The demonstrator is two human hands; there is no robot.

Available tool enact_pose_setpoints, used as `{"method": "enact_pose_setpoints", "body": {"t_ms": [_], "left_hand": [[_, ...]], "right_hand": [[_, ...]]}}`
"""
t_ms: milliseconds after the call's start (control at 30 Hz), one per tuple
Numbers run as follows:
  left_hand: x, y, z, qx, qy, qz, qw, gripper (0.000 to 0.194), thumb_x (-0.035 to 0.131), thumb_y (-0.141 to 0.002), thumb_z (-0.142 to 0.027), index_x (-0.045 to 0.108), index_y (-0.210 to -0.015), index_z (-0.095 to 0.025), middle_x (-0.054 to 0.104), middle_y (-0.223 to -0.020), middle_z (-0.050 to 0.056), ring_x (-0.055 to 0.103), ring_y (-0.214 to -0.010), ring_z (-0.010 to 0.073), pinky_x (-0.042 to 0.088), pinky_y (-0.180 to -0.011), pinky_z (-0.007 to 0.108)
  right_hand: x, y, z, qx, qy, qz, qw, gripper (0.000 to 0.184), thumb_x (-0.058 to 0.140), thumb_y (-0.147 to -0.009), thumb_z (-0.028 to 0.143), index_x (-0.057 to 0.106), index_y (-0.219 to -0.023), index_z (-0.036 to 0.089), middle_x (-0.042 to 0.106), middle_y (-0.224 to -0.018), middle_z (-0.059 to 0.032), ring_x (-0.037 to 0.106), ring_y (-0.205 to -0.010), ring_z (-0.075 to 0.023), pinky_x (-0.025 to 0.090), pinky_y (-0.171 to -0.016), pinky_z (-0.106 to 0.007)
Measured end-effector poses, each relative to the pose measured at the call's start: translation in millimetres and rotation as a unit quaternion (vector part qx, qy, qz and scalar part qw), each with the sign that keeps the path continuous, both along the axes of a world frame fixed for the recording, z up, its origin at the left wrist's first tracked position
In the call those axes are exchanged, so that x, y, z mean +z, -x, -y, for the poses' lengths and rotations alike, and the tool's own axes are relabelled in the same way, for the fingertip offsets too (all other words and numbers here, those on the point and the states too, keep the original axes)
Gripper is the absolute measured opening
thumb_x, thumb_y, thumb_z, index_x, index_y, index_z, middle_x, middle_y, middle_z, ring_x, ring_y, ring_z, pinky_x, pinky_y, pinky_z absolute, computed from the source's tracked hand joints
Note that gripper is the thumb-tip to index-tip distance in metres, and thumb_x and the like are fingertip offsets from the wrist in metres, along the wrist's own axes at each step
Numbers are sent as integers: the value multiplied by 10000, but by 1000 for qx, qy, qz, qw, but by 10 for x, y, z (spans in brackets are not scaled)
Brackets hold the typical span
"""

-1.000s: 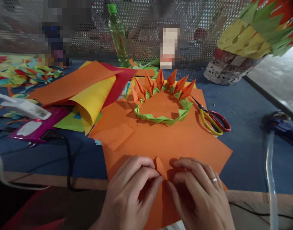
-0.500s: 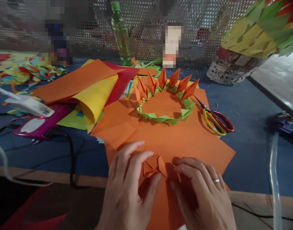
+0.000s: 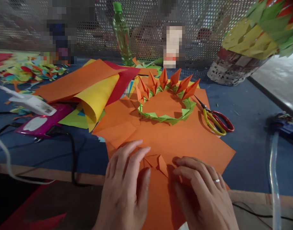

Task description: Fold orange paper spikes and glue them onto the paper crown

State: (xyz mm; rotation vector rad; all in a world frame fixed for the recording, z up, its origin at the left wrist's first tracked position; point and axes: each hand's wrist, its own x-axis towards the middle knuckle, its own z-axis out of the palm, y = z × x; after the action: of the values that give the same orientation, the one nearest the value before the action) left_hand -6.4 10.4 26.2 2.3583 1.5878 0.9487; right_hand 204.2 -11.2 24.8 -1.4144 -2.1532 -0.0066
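Small folded orange paper piece [image 3: 154, 162], lying on large flat orange paper sheet [image 3: 189, 137].
Left hand [image 3: 126, 182] spread to one side, gripping nothing; right hand [image 3: 204, 185] loosely curved opposite, no pinch on my feed, can't tell whether it touches. I'd pin the base lightly, square the raised flap [image 3: 163, 164], then crease firmly.

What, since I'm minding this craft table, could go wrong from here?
The folded orange paper piece lies on orange sheets of nearly the same colour, so its edges may be misjudged. The scissors point toward the spiked paper ring, so a careless reach might jab or scrape it. The black cable hangs over the table's front edge, where it could be snagged.
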Motion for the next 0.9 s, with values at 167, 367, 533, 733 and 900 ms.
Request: {"method": "enact_pose_setpoints", "body": {"t_ms": [167, 367, 533, 733, 900], "left_hand": [[1, 7, -11, -17, -11, -5, 1000, 432, 452, -981, -71, 496, -1402, -159, 498, -1436, 122, 463, -1351, 237, 343, -1137, 393], [-22, 13, -23, -35, -13, -6, 999, 468, 405, -964, -27, 498, -1399, -174, 510, -1414, 106, 464, -1331, 217, 333, -1136, 387], [-46, 79, -7, -63, -9, -6, 998, 560, 342, -937, 29, 453, -1450, -166, 524, -1424, 91, 452, -1347, 189, 308, -1172, 375], [33, 176, -20, -135, 1, -2, 991, 599, 321, -916, 50, 428, -1470, -152, 583, -1381, 62, 473, -1316, 137, 308, -1163, 283], [48, 244, -19, -149, -16, -12, 989, 426, 440, -984, -14, 541, -1366, -172, 617, -1324, 63, 531, -1242, 162, 349, -1132, 311]], "right_hand": [[-9, -24, 41, 18, 9, 17, 1000, 325, 544, -964, 183, 635, -1261, 279, 634, -1299, -22, 505, -1220, -190, 374, -937, -322], [-10, -36, 76, 36, 1, 25, 999, 405, 544, -939, 152, 644, -1300, 307, 585, -1368, -34, 489, -1248, -213, 383, -934, -347], [-8, -26, 89, 33, 1, 18, 999, 420, 534, -919, 123, 649, -1283, 296, 586, -1370, -33, 485, -1258, -211, 397, -933, -350], [27, -8, 92, 46, 7, 14, 999, 426, 522, -921, 106, 638, -1290, 285, 586, -1381, -38, 470, -1283, -221, 428, -927, -354], [113, 32, 11, 37, 4, 9, 999, 423, 476, -925, 60, 651, -1254, 260, 592, -1355, -47, 460, -1272, -233, 431, -989, -381]]}}
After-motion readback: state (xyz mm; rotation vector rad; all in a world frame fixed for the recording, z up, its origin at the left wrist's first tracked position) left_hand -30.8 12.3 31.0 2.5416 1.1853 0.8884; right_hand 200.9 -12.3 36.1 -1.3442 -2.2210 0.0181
